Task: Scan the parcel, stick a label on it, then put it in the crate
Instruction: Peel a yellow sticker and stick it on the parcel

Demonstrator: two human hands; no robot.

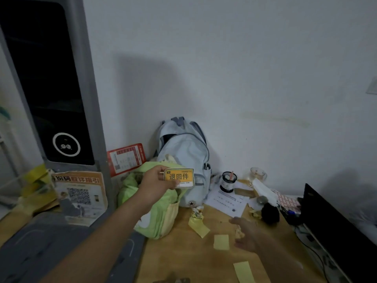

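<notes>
My left hand holds up an orange and white label with dark characters, pinched at its left edge, above a green and yellow bundle on the wooden table. My right hand hovers low over the table at the right, fingers spread, holding nothing. A tall grey scanner stand with a dark screen rises at the left. No parcel or crate is visible.
A pale blue backpack leans against the wall. Yellow paper backings lie scattered on the table. A pen cup, a glass, papers and a dark monitor crowd the right side. A QR poster hangs on the stand.
</notes>
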